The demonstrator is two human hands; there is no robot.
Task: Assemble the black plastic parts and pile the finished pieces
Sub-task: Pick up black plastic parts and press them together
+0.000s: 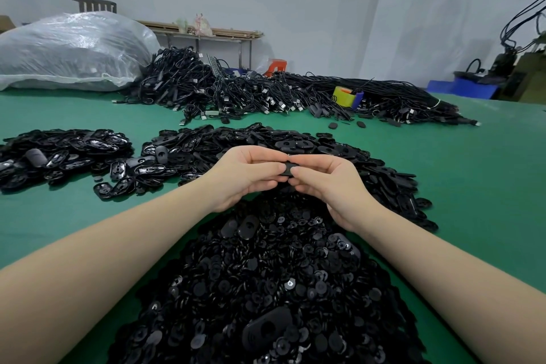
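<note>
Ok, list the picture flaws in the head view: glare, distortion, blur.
Head view: wide-angle bending curves the green table edge; glare glints on the clear plastic bag; the black part between left hand and right hand is a detail-less dark patch.

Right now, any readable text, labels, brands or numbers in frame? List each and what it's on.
None readable.
Yellow roll with orange core among the black cables: no legible print.
Clear plastic sack at far left: no label visible.
Small black plastic part pinched between left hand and right hand: no marking discernible.
</note>
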